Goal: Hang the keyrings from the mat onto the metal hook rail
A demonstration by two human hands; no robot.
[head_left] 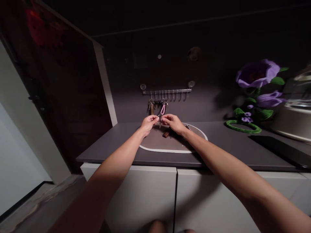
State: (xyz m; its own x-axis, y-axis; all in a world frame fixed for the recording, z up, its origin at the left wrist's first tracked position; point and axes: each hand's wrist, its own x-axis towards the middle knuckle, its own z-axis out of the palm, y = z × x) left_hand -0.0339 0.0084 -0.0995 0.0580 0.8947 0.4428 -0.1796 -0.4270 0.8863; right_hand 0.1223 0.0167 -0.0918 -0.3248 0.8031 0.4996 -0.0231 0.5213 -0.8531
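Note:
Between my two hands, just above the mat, hangs a small bunch of keys point(160, 122) on a ring. My left hand point(148, 124) pinches it from the left with thumb and forefinger. From the right, my right hand point(173, 123) closes its fingertips on the same bunch. Below my right hand, a brown key fob point(166, 133) rests on the oval brown mat point(157, 144) with a white border; metal pieces lie partly hidden by that hand. Behind, a clear hook rail point(167, 92) on the wall bears several keys, a brown tag point(152, 109) and a pink loop point(163, 109).
Purple felt flowers point(259, 74) with a green ring base point(243, 127) stand on the grey counter point(218, 155) at right. Beside them are a black flat slab point(279, 150) and a cream appliance point(295, 119). A dark door point(53, 81) is at left, white cabinets point(145, 187) below.

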